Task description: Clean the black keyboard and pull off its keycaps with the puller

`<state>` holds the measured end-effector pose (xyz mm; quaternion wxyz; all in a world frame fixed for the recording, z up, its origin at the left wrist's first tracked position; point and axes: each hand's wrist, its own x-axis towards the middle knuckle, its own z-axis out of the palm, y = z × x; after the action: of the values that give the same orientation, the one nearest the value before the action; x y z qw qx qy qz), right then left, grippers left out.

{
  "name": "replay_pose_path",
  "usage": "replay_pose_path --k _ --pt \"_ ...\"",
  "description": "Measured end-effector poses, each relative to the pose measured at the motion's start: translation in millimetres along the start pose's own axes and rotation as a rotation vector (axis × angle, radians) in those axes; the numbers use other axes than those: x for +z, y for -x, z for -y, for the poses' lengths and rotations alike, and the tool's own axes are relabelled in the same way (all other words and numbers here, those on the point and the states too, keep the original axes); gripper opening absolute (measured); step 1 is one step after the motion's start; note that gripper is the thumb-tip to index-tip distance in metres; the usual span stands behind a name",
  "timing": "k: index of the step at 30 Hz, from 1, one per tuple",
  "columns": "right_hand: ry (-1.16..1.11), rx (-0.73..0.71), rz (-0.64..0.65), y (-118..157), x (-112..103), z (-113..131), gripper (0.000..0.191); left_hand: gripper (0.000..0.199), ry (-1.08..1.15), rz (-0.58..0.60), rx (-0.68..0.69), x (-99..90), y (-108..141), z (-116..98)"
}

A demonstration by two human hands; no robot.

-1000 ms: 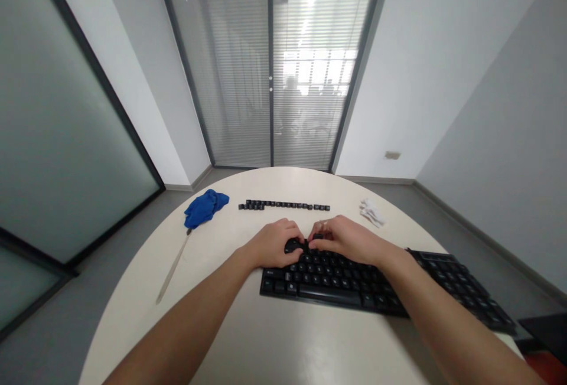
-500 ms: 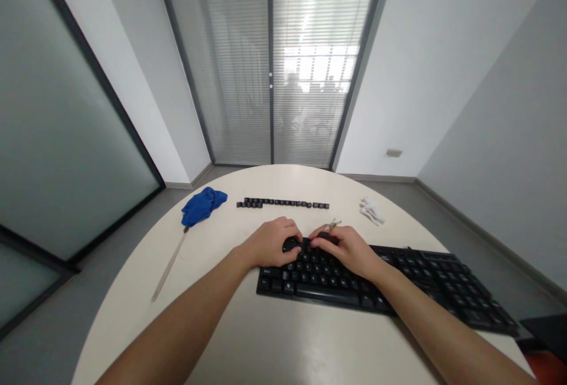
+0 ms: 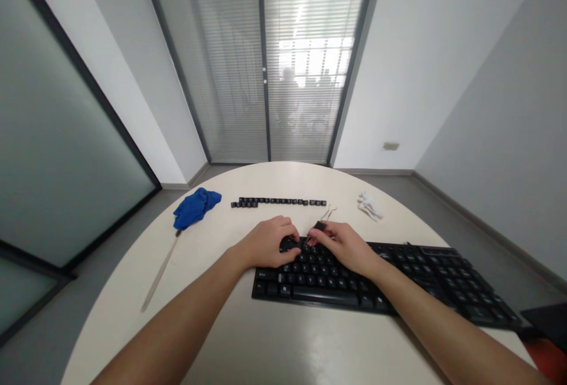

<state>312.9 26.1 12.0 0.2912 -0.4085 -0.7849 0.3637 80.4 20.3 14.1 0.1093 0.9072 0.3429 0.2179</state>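
A black keyboard [image 3: 325, 296] lies at a slant across the front of the table. My left hand [image 3: 272, 243] rests at its upper left part, thumb and fingers curved towards each other around the keys; whether anything is between them is too small to tell. My right hand [image 3: 345, 244] pinches a small tool with a dark handle [image 3: 319, 226] and thin wire ends [image 3: 330, 211]. The tool's lower tip is down at the keys, just right of my left fingertips. Behind the hands, loose black keycaps [image 3: 283, 201] stand in a row, with a shorter second row at its left.
A blue cloth [image 3: 197, 206] lies at the left of the white table [image 3: 221, 338], beside a long thin stick [image 3: 160, 273]. A crumpled white cloth [image 3: 370, 206] lies at the back right. Something black and red [image 3: 547, 338] stands past the right edge.
The tool in my right hand has tilted more upright, its wire ends now higher and its lower tip showing at the keys. My left hand has hardly moved. The whole view has shifted slightly.
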Motion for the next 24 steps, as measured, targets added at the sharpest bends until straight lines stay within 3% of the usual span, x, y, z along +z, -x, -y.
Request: replay_pose_path --k 12,19,24 --pt "-0.112 0.001 -0.086 -0.9 -2.4 1.4 0.044 0.025 0.035 -0.073 -0.083 7.1 -4.6 -0.6" --pt "-0.143 0.039 -0.075 -1.9 -3.0 1.1 0.048 0.017 -0.060 -0.063 0.044 6.9 -5.0 -7.2" --pt "-0.154 0.080 -0.055 -2.5 -4.3 -1.0 0.049 0.021 -0.094 -0.024 0.117 6.3 -4.7 -9.3"
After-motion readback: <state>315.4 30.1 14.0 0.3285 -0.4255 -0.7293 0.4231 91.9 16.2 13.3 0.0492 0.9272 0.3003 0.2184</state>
